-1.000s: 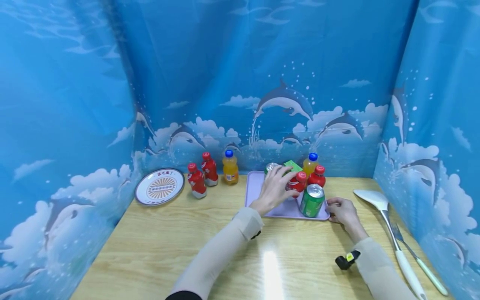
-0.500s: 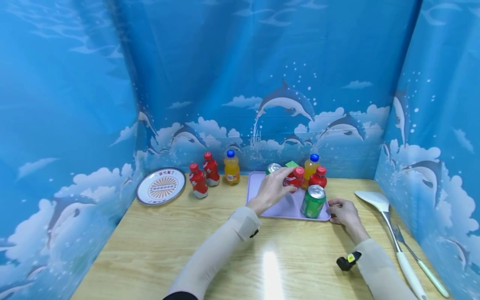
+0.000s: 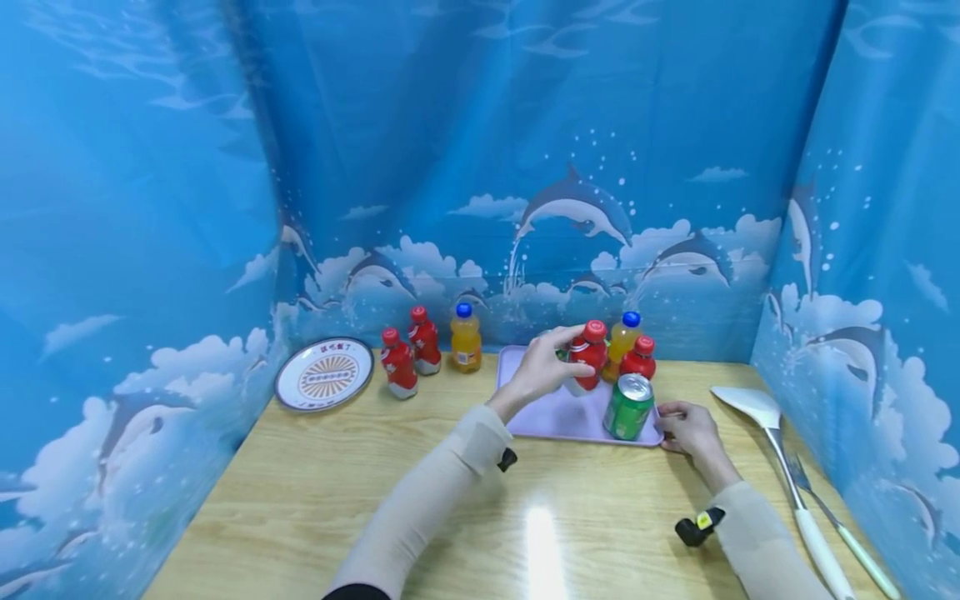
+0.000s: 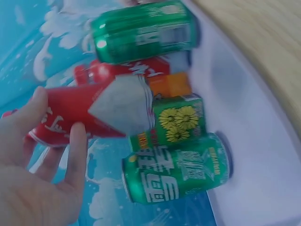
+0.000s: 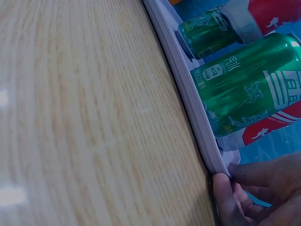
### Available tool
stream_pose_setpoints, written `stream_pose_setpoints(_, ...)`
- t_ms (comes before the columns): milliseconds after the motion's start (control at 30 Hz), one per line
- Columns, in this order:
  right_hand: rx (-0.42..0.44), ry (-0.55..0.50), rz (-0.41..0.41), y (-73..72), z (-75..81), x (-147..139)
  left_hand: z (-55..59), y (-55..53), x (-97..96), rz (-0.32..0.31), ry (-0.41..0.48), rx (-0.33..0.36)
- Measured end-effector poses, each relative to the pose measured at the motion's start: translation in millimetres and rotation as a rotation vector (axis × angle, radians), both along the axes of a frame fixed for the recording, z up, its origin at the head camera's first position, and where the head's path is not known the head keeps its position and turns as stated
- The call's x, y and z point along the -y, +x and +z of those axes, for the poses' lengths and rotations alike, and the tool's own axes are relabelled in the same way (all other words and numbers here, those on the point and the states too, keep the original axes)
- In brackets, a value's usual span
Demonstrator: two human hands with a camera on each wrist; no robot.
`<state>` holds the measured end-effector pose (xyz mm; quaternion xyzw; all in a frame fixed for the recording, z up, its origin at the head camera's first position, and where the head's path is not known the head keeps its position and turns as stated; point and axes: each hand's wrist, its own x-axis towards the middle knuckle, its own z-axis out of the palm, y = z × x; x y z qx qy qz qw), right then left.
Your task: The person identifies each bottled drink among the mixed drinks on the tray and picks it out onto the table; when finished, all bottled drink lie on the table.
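Note:
My left hand (image 3: 542, 367) grips a red bottle (image 3: 588, 354) with a white lower part, thumb and fingers round its sides. The bottle hangs above the lilac tray (image 3: 555, 423); in the left wrist view its base is clear of the tray. My right hand (image 3: 690, 429) pinches the tray's near right corner. On the tray stand a green can (image 3: 630, 407) by that corner, another red bottle (image 3: 639, 358) and an orange drink bottle (image 3: 622, 340). The left wrist view also shows a second green can (image 4: 174, 172) and a green carton with yellow flowers (image 4: 176, 125).
Left of the tray stand two red bottles (image 3: 398, 363) and a blue-capped orange bottle (image 3: 466, 337). A round white plate (image 3: 325, 375) leans at the far left. On the right lie a white-handled spatula (image 3: 787, 475) and a fork (image 3: 832, 517). Blue dolphin curtains (image 3: 480, 167) enclose the table.
The left hand has closed round the red bottle on the tray and lifted it slightly. The right hand stays at the tray corner. The whole head view has shifted a little.

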<state>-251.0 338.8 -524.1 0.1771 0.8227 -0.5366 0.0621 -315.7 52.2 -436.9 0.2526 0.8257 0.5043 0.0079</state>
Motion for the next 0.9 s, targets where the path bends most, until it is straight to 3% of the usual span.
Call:
stream_pose_setpoints(133, -0.002, -0.004, -0.001, 0.2, -0.5, -0.1, 8.7, -2.3, 4.7, -0.053, 0.117, 0.143)
stream_pose_setpoints(400, 0.0, -0.003, -0.001, 0.0, -0.2, -0.4, 18.3, -8.6, 12.9, -0.172, 0.233, 0.212)
stream_pose_setpoints(600, 0.002, 0.008, 0.006, 1.0, 1.8, 0.6, 24.8, -16.5, 27.5, -0.248, 0.268, 0.315)
stream_pose_setpoints(767, -0.003, 0.008, 0.01, 2.0, 2.5, 1.1, 30.0, -23.4, 44.2, -0.262, 0.299, 0.377)
stream_pose_setpoints(900, -0.002, 0.007, 0.008, 2.2, 2.6, 0.7, 33.0, -27.6, 59.5, -0.249, 0.31, 0.37)
